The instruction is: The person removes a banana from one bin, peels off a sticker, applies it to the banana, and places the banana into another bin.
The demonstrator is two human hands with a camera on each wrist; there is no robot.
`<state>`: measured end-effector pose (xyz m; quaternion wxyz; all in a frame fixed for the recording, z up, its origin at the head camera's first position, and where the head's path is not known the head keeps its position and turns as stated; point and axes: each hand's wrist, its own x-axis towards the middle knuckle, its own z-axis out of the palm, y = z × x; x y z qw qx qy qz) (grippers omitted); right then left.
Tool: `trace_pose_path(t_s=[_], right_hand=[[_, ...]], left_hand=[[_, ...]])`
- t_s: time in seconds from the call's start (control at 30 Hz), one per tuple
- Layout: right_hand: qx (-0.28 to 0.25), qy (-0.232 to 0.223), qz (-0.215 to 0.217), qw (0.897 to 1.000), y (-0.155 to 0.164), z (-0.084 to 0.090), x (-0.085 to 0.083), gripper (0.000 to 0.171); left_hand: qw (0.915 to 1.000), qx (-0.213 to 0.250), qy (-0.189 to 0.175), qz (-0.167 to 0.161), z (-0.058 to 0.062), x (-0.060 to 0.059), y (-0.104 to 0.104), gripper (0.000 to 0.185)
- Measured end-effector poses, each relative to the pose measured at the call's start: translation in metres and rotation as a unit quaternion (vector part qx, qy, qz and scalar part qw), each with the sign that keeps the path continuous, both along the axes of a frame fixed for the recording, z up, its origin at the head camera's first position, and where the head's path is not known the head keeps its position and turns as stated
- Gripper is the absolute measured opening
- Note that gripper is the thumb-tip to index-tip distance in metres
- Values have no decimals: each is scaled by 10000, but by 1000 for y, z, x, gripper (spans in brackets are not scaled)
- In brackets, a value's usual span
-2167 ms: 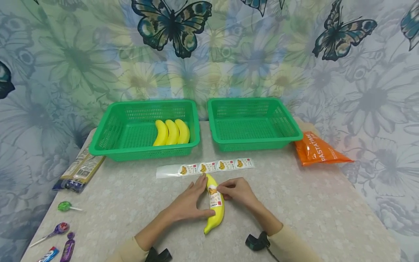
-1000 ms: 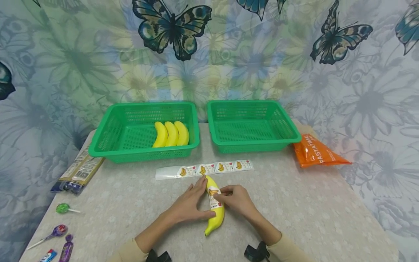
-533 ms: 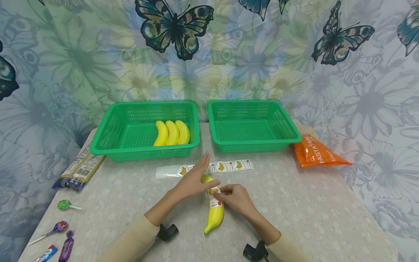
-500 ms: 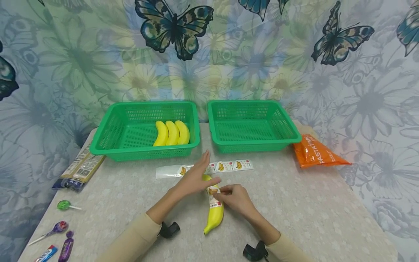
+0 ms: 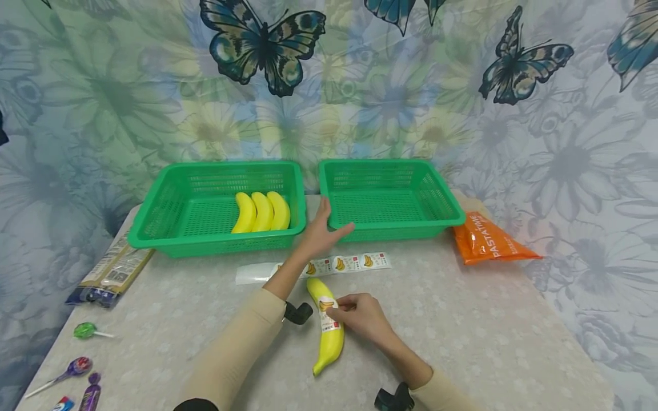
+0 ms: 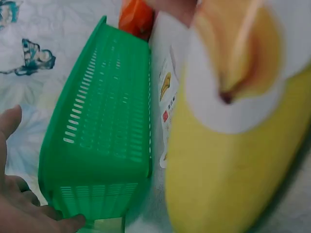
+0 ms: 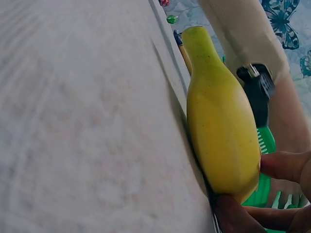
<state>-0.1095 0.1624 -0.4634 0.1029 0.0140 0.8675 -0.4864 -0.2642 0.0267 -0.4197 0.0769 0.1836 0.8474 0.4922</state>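
Observation:
A yellow banana (image 5: pixel 328 348) with a white banana-picture label (image 5: pixel 330 325) on it lies on the table in front of the person. The right hand (image 5: pixel 362 314) holds it from its right side, thumb on the label; in the right wrist view the thumb (image 7: pixel 282 166) and a finger (image 7: pixel 231 216) bear on the banana's two sides. Fingers spread and holding nothing, the left hand (image 5: pixel 319 233) reaches past the banana to the near left corner of the right green basket (image 5: pixel 396 229). In the left wrist view this basket (image 6: pixel 97 131) stands beside the hand's fingers.
Three bananas (image 5: pixel 263 212) lie in the left green basket (image 5: pixel 216 245). A strip of banana labels (image 5: pixel 354 263), partly behind the left forearm, lies before the baskets. An orange packet (image 5: pixel 488 240) is at right; a gold packet (image 5: pixel 115 271), lollipops (image 5: pixel 84 330) and wrapped sweets (image 5: pixel 91 394) are at left.
The left hand has let go of the banana and moved forward over the label strip toward the right basket. The right thumb has slid down the label; the right hand stays at the banana.

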Motion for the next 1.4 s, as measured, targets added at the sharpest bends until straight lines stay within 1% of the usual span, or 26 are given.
trace_pose_path(t_s=[0.13, 0.23, 0.4, 0.5, 0.7, 0.97, 1.13, 1.3, 1.4], right_hand=[[-77, 6, 8, 10000, -5, 0, 2, 45], [-109, -4, -22, 9999, -8, 0, 4, 45], [-6, -8, 21, 10000, -10, 0, 4, 44], [85, -13, 55, 9999, -10, 0, 3, 43], [37, -98, 53, 9999, -8, 2, 1, 43], [-202, -283, 39, 9994, -3, 6, -2, 40], [-265, -333, 55, 9991, 0, 7, -3, 39], [-295, -437, 83, 9986, 8, 7, -4, 39], [-315, -519, 9, 9982, 15, 11, -6, 40]], left_hand=[[9996, 72, 7, 281, -4, -15, 4, 105], [9990, 93, 57, 436, -6, -23, 6, 106], [9976, -60, 185, 660, -10, -32, 10, 105], [9973, -188, 283, 647, -12, -35, 13, 106], [9971, -416, 290, 571, -13, -37, 15, 116], [9979, -391, 251, 448, -12, -40, 16, 122], [9988, -224, 102, 430, -12, -41, 19, 124], [9986, -1, -13, 524, -15, -38, 26, 124], [9983, 1, -39, 583, -14, -35, 27, 124]])
